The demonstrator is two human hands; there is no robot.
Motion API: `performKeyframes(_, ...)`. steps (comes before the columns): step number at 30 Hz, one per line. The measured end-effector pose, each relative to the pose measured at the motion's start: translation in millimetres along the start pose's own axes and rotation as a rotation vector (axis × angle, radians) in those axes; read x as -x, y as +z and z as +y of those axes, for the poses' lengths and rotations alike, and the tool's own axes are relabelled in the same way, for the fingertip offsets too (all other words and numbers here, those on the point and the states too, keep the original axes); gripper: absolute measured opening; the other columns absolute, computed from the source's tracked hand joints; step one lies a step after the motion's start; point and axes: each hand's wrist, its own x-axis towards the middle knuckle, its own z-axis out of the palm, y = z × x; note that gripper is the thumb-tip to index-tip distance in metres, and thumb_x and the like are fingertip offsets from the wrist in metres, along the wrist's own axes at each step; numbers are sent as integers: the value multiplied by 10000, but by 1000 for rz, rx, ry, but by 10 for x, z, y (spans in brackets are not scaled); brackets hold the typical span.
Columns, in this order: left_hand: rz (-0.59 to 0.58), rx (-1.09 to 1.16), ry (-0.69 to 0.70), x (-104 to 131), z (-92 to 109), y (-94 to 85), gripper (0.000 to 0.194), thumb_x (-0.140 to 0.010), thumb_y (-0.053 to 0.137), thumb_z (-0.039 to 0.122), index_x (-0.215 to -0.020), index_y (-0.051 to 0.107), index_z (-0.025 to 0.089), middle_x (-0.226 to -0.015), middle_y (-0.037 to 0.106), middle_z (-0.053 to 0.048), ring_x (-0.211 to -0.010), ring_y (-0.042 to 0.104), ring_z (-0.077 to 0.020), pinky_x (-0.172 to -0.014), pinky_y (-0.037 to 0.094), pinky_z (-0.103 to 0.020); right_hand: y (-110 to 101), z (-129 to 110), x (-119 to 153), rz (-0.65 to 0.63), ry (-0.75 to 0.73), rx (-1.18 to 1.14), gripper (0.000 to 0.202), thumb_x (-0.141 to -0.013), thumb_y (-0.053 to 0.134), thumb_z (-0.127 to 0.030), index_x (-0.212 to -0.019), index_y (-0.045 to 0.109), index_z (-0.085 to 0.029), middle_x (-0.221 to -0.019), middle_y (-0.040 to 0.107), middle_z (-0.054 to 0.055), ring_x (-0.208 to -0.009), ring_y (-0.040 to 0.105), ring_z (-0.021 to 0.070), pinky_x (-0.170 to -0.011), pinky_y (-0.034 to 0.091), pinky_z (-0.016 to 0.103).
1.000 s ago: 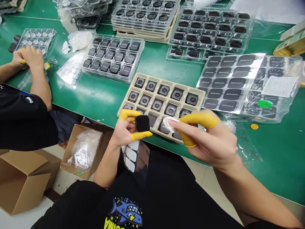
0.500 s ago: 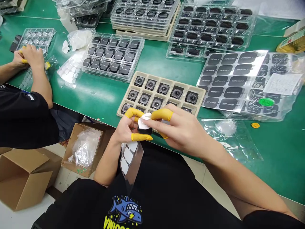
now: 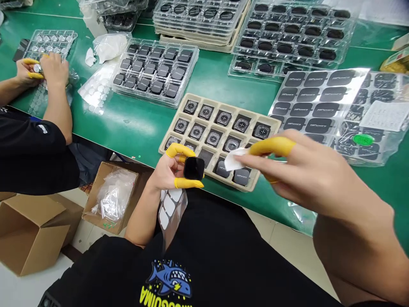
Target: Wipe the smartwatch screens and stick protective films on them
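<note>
Yellow finger cots cover some fingertips of both hands. My left hand point(image 3: 169, 170) grips a black square watch body point(image 3: 194, 168) by its edges, the dark glossy face turned up. A strip of white square stickers point(image 3: 169, 207) hangs below that palm. To the right, my right hand point(image 3: 287, 162) pinches a white cloth point(image 3: 234, 159) over the front right of a beige tray point(image 3: 166, 138). The tray's compartments hold several watch bodies point(image 3: 214, 137) with their sensor backs up, and near the front edge some pieces with plain dark covers point(image 3: 242, 176).
Clear trays of dark square pieces point(image 3: 150, 70) and round pieces point(image 3: 294, 30) stand behind. Sheets of dark labels point(image 3: 315, 98) lie at right. At left, a co-worker's hands point(image 3: 47, 72) hold a small round part. Cardboard boxes point(image 3: 35, 230) stand below the table.
My right hand has moved right with the white cloth, away from the watch body, whose dark face now shows. My left hand has stayed nearly in place.
</note>
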Motion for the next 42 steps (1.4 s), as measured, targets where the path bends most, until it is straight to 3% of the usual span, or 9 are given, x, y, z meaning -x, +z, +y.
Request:
performKeyframes(3,-14,-20,22,1,48,45,860,-499,1171,452,-1115,599,269,-830,712,59,-699,806,-175,-670,670,-265,30,-68,42,115,145,-6,593,-1085,554,-43,-1512,702,-425,-1098,729,91,-896,622,269,-740,550,443)
performKeyframes(7,-35,-25,30,-18,54,70,787,-581,1146,420,-1140,613,270,-833,723,53,-673,787,-158,-636,649,-246,195,-229,-107,228,122,-53,505,-1022,649,-5,-1409,757,-312,-1079,740,84,-890,632,248,-738,556,423)
performKeyframes(10,-66,-14,53,-32,44,57,791,-591,1141,430,-1167,622,274,-836,742,55,-647,771,-147,-617,631,-235,354,-322,-237,247,69,-89,432,-1039,633,-12,-1384,740,-249,-1065,750,88,-884,625,230,-715,543,389)
performKeyframes(16,-31,-63,-15,-70,-32,4,913,-470,1156,554,-1156,633,258,-890,799,16,-754,811,-200,-693,632,-272,619,-458,-362,207,15,-55,347,-1118,500,-84,-1299,766,-213,-1009,741,94,-862,573,226,-709,494,361)
performKeyframes(20,4,-16,-23,-78,-117,-75,944,-419,1166,553,-1131,624,251,-860,795,22,-720,805,-189,-678,627,-264,592,-430,-345,124,-56,-169,348,-1134,488,-89,-1330,757,-190,-951,721,75,-860,569,220,-707,466,335)
performKeyframes(25,-36,47,52,-44,-104,-141,868,-521,1146,543,-1134,600,262,-828,809,32,-650,832,-214,-637,669,-282,400,-235,-103,15,-37,-173,409,-1075,460,2,-1269,762,-194,-1001,739,77,-873,609,217,-718,480,328)
performKeyframes(31,-76,74,89,-10,-52,-58,834,-571,1145,478,-1190,628,268,-745,734,85,-651,848,-214,-646,677,-257,391,-163,74,224,185,-165,495,-1035,567,15,-1348,771,-311,-1081,730,56,-894,640,217,-701,494,332)
performKeyframes(38,-76,29,37,7,-48,11,868,-564,1134,549,-1212,628,270,-788,788,48,-679,856,-235,-663,705,-300,492,-311,-200,338,163,-202,434,-1008,642,24,-1346,755,-223,-1039,705,56,-879,613,197,-721,508,322)
performKeyframes(42,-66,-3,90,-2,-61,-7,847,-584,1125,558,-1212,638,266,-816,803,45,-629,822,-187,-580,635,-227,596,-356,-234,328,110,-199,470,-1005,597,38,-1368,731,-229,-1044,719,74,-873,613,207,-728,505,333)
